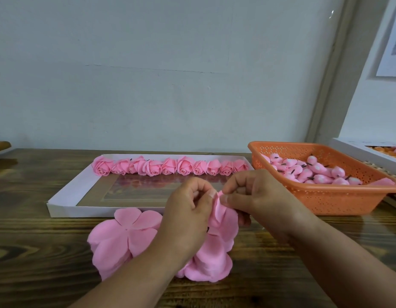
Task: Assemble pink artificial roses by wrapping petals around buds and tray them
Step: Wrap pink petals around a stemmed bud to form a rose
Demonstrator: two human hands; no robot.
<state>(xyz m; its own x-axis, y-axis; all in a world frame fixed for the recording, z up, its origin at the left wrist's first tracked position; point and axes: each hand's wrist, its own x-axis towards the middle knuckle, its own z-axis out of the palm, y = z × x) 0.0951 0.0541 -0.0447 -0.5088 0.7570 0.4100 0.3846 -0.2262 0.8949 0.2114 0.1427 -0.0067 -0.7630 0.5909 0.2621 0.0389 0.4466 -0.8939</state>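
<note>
Head view has your two hands meeting over the wooden table [37, 247], fingertips nearly touching. Your left hand [188, 210] curls round the lower part of a pink petal piece [220, 213], thumb and forefinger nipping its upper edge, and your right hand [257, 196] pinches the very tip of that same piece from the other side, so both are clamped on it. Whether a bud sits inside the fold, you cannot tell from here. Under your wrists lies the pile of loose pink petals [125, 238], flat flower-shaped sheets spread on the wood and partly hidden by your left forearm. Just beyond your knuckles sits the white tray [65, 196], with a row of finished roses [168, 167] lined along its far wall, side by side and touching. Out past your right hand stands the orange basket [321, 198], near the tray's right end, heaped with pink buds [314, 172] showing short dark stems. Farther right, a second white tray edge [357, 150] peeks in.
</note>
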